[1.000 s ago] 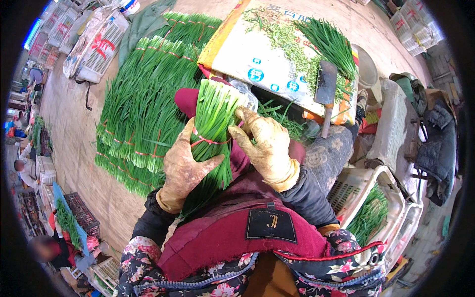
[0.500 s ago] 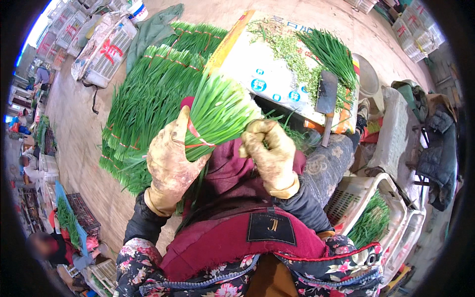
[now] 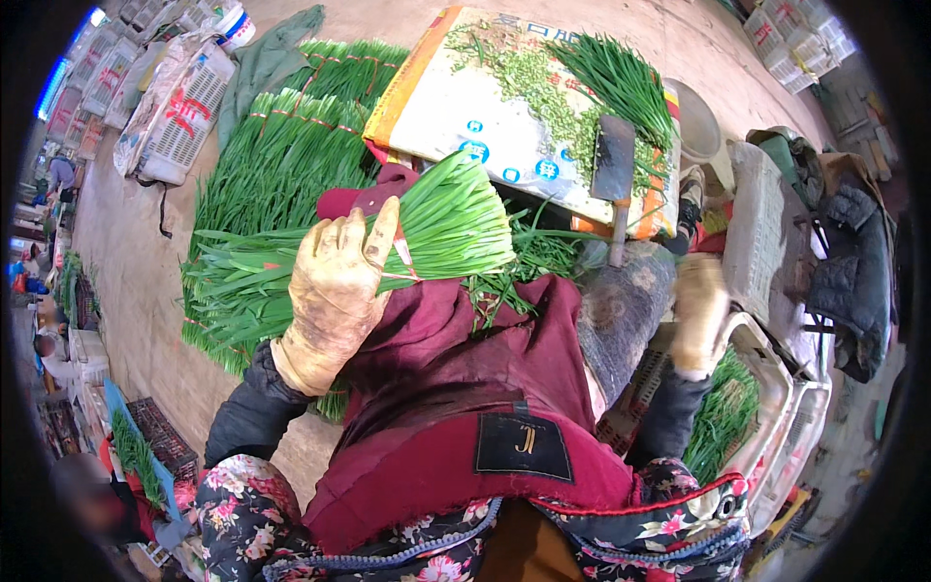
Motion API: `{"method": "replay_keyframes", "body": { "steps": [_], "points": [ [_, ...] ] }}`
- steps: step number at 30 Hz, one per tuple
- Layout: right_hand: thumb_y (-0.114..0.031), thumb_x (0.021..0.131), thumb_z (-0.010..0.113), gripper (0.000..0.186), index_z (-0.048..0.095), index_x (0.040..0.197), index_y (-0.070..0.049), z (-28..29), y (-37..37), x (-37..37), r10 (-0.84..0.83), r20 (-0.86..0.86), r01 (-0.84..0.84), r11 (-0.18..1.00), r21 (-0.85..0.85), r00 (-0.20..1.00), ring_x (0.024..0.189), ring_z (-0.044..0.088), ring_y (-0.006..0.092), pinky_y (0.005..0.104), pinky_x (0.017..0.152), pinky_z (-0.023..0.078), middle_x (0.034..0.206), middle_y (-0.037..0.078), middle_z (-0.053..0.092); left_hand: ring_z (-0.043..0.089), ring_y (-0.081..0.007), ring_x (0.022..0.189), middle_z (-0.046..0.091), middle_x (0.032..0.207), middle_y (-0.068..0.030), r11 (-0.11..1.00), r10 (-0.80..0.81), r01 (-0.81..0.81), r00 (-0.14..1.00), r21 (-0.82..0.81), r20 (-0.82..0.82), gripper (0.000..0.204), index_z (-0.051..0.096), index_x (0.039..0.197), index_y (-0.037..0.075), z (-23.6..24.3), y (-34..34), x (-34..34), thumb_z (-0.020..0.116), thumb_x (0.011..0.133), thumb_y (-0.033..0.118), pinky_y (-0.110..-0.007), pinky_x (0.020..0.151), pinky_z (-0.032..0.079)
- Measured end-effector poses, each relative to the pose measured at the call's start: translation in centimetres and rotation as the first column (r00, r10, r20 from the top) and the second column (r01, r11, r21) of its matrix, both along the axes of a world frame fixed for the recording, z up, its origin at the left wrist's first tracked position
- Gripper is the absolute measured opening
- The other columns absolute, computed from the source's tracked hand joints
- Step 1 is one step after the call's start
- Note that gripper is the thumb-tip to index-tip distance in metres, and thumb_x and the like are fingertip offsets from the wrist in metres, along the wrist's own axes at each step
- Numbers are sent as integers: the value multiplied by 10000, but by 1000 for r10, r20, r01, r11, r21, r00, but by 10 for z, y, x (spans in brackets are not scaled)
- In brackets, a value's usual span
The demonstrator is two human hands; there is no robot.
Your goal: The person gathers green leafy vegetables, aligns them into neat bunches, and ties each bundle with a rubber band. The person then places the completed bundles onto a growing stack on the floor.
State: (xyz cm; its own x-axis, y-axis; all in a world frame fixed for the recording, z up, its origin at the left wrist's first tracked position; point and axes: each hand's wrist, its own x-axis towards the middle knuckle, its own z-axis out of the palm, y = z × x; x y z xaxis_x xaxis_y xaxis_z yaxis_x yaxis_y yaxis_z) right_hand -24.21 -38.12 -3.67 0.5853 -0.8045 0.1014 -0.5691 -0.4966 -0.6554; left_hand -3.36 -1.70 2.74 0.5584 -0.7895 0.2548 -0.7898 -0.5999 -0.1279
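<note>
My left hand (image 3: 335,291), in a stained pale glove, is closed round a bundle of garlic chives (image 3: 458,223). A red band circles the bundle near my fingers; the pale cut ends point right and the green leaves trail left. Out to the right, beside my knee and above a crate, my gloved right hand (image 3: 700,315) is smeared by motion, so its fingers cannot be made out. A cleaver (image 3: 613,160) lies on the sack-covered work surface (image 3: 412,121), its handle over the near edge. Loose chives (image 3: 543,250) lie beyond my lap.
Tied chive bundles (image 3: 281,155) are piled on the floor at left. More chives (image 3: 621,87) and chopped scraps (image 3: 529,82) lie on the work surface. At right stand a white crate (image 3: 752,339) holding chives and a pale bucket (image 3: 698,126). Another person (image 3: 107,495) is at lower left.
My right hand has left the bundle's cut ends and swung right, toward the crate. The bundle, still in my left hand, has tipped from slanting to lying nearly level.
</note>
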Motion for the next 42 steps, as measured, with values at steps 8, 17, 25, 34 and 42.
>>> {"method": "replay_keyframes", "body": {
  "steps": [8, 17, 25, 34, 42],
  "points": [
    [-119, 735, 760, 411, 688, 1136, -168, 59, 115, 102, 794, 147, -637, 570, -519, 591, 1038, 602, 261, 394, 907, 484, 1085, 30, 653, 542, -331, 1121, 544, 1223, -176, 997, 12, -9, 999, 76, -44, 1021, 384, 1468, 95, -5, -11, -2, 853, 566, 190, -448, 1012, 419],
    [-133, 713, 721, 256, 678, 965, -129, 21, 128, 132, 817, 351, -645, 577, -502, 457, 1043, 597, 255, 428, 960, 451, 1080, 36, 648, 513, -311, 1142, 513, 1258, -157, 1000, -13, 11, 998, 26, 66, 962, 428, 1444, 99, -19, -5, -5, 830, 576, 209, -449, 1011, 434],
    [-218, 1004, 564, 244, 605, 915, 6, 8, 66, 101, -130, 873, -690, 563, 456, 471, 615, 584, 128, 246, 591, 481, 759, 98, 645, 560, -320, 1063, 540, 1212, -179, 998, -16, 23, 992, -58, 121, 688, 478, 1396, 112, -25, -3, -4, 698, 757, 240, -455, 936, 489],
    [-185, 829, 739, 217, 673, 990, -56, 20, 108, 94, 729, 363, -768, 638, -56, 580, 651, 611, 252, 379, 659, 487, 827, 84, 655, 543, -311, 1125, 520, 1288, -165, 1000, 3, -3, 968, -1, 250, 573, 458, 1415, 138, -39, -2, -17, 608, 865, 89, -449, 930, 511],
    [-102, 845, 638, 122, 653, 964, -75, -38, 47, 68, 556, -177, -578, 809, -111, 812, 835, 650, 324, 428, 717, 509, 906, 136, 655, 546, -275, 1157, 521, 1329, -125, 999, -6, 19, 948, -39, 317, 512, 481, 1384, 190, -58, 4, -25, 637, 898, 171, -448, 964, 476]
  ]
}}
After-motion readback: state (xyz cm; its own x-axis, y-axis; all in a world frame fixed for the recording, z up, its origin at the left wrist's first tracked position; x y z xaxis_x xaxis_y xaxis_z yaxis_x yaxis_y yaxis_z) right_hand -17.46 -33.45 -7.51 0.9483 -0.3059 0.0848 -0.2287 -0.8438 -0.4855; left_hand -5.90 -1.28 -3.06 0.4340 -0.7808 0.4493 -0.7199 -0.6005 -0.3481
